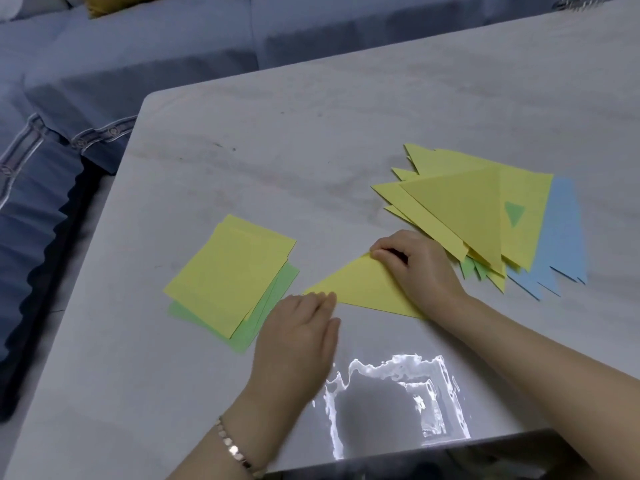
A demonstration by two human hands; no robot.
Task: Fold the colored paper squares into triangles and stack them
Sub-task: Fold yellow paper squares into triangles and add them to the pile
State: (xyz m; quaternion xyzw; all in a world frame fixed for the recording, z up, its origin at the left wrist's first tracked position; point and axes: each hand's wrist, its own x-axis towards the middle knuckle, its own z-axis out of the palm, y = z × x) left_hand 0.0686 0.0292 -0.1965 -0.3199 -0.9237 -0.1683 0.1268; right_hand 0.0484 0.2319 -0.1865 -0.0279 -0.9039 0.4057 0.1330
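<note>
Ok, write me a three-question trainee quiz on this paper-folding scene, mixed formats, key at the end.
1. True or false: the yellow triangle being folded lies between the unfolded squares and the folded pile.
2. Which colour shows along the folded pile's right edge? A) red B) blue C) white
3. Short answer: which wrist wears the bracelet?
Key: 1 true; 2 B; 3 left.
</note>
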